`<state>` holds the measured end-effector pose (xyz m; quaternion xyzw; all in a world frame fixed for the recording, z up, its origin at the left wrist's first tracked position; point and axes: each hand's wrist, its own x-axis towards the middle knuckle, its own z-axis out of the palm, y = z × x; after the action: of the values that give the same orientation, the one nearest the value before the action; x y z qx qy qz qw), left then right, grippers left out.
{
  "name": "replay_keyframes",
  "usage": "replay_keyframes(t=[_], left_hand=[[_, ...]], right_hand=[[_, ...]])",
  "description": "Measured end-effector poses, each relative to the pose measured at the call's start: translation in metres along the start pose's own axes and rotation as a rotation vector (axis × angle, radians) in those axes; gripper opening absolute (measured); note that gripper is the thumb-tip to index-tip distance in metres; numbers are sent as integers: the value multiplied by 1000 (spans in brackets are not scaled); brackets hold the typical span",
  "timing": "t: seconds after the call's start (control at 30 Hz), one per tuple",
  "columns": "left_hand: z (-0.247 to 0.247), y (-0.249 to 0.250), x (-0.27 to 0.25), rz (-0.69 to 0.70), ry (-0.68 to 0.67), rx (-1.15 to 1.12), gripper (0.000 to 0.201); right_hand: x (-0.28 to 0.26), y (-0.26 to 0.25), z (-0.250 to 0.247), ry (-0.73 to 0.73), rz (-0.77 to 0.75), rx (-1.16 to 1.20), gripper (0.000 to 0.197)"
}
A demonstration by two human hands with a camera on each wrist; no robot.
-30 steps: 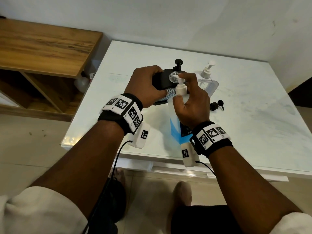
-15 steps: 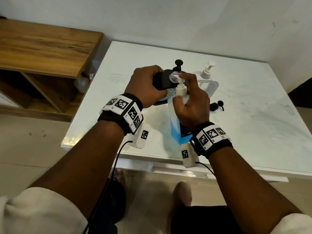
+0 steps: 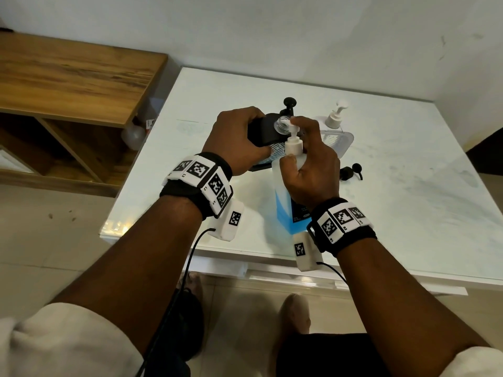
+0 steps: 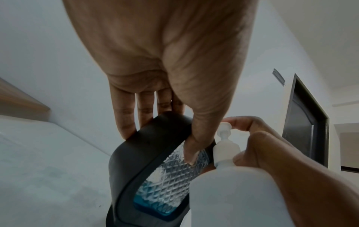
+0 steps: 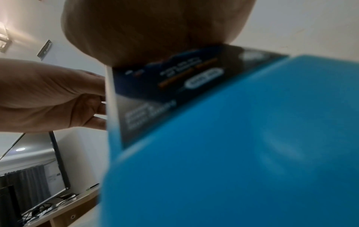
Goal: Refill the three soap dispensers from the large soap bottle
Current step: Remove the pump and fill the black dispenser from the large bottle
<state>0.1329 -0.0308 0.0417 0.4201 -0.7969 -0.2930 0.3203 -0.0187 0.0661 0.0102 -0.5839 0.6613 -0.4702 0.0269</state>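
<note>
My left hand grips a black soap dispenser, tilted, its clear open neck pointing right. In the left wrist view its diamond-patterned window shows a little blue soap at the bottom, with my thumb across the glass. My right hand holds the large soap bottle, blue liquid in its lower part. The forefinger rests on the white pump, whose spout sits at the open neck. The bottle fills the right wrist view.
At the back of the white table stand a clear dispenser with a white pump and a black pump top behind my hands. A loose black pump head lies right of the bottle. A wooden shelf stands to the left.
</note>
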Motion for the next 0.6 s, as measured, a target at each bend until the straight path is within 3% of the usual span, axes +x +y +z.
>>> replay_keyframes(t=[0.13, 0.4, 0.6], left_hand=[[0, 0, -1, 7, 1, 0, 40], [-1, 1, 1, -5, 1, 12, 40], [-1, 1, 0, -5, -7, 4, 42]], right_hand=[[0, -1, 0, -5, 13, -17, 51], [-2, 2, 0, -1, -9, 6, 62], [1, -2, 1, 8, 24, -2, 55]])
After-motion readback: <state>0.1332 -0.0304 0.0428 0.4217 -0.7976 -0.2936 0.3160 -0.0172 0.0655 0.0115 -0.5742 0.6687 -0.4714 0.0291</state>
